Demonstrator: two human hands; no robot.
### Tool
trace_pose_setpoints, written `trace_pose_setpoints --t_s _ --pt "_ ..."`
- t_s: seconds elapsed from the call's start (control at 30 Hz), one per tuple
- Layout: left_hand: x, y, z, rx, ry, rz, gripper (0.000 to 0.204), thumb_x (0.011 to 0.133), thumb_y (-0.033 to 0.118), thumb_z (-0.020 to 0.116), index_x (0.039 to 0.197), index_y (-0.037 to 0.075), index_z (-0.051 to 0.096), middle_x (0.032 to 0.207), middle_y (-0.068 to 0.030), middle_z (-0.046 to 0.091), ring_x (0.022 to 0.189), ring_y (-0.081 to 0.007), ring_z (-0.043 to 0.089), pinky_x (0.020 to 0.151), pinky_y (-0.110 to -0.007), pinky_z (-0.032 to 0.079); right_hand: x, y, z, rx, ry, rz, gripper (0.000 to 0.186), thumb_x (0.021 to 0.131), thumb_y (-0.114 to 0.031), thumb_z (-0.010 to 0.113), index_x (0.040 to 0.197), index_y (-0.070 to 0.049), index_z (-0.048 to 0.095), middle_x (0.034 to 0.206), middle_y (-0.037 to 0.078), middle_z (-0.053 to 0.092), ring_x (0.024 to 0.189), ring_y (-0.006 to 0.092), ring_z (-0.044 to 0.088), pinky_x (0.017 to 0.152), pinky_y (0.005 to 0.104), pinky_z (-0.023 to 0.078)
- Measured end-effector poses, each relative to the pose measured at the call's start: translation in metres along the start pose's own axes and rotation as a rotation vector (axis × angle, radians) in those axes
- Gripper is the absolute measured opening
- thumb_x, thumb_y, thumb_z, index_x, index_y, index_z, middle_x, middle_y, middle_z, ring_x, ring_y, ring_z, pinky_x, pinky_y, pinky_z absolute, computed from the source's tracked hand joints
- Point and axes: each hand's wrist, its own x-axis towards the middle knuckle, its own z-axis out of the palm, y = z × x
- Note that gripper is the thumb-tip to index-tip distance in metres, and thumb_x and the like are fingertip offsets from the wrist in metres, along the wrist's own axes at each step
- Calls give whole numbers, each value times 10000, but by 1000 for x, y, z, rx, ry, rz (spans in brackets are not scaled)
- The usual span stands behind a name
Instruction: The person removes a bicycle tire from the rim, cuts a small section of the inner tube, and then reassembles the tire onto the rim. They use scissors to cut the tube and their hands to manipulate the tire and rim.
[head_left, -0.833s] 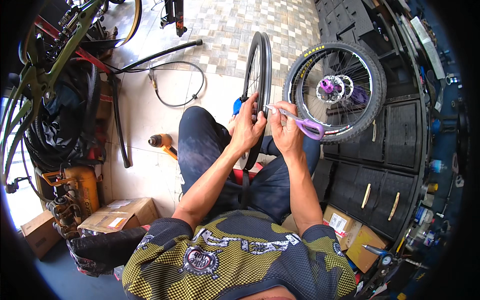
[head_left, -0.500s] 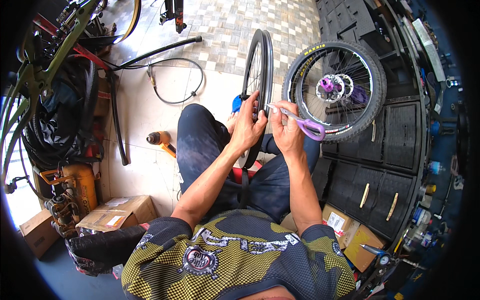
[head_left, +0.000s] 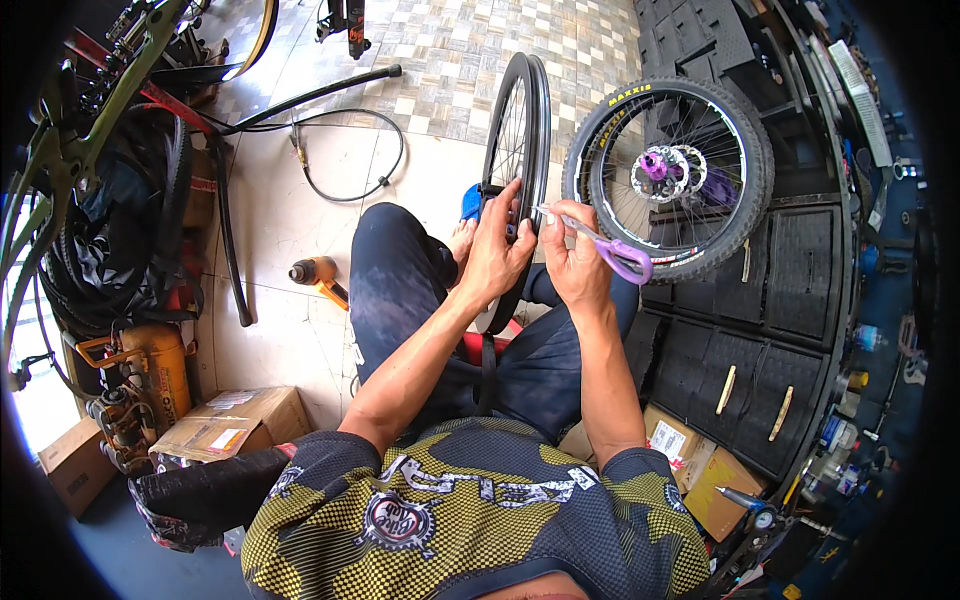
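A bare bicycle wheel (head_left: 541,120) with a black rim stands upright between my knees, its spokes showing on the left side. My left hand (head_left: 493,245) grips the rim, fingers around its left side and thumb on the near part. Pinched in my right hand (head_left: 575,262) is a pair of scissors (head_left: 630,263) with purple handle loops. Their pale tips point left and lie at the right side of the rim; whether they touch it I cannot tell.
A tyred bicycle wheel (head_left: 757,165) with a purple hub leans on black cases (head_left: 780,400) at right. An orange-and-dark hand tool (head_left: 314,270) and a looped cable (head_left: 403,150) lie on the floor. At left are a green bike frame (head_left: 90,145), a yellow tank (head_left: 165,370) and a cardboard box (head_left: 270,415).
The whole view has shifted very slightly. Both hands keep their holds, with the scissors still beside the rim.
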Motion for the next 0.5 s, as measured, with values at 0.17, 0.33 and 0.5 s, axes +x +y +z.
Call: trace_pose_setpoints --t_s 0.17,0.33,0.5 --pt "2 6 -1 25 2 -31 617 975 139 634 1546 -5 448 1198 -202 611 1005 -284 638 900 -415 535 0 -8 -3 153 96 70 165 1059 -75 630 1197 8 593 1128 144 718 952 206 750 839 327 625" --pt "16 27 -5 155 10 -85 552 924 178 668 1425 -15 537 1053 -191 711 870 -315 732 767 -448 584 -2 -8 -13 173 197 48 166 1082 -68 603 1216 12 547 1105 169 738 955 180 749 861 298 611" --pt "22 24 -9 273 14 -9 450 961 148 674 1334 -67 541 840 -185 725 715 -256 741 674 -384 593 -1 -15 -25 232 206 79 173 1085 -67 595 1229 8 535 1116 186 745 958 188 753 874 306 616"
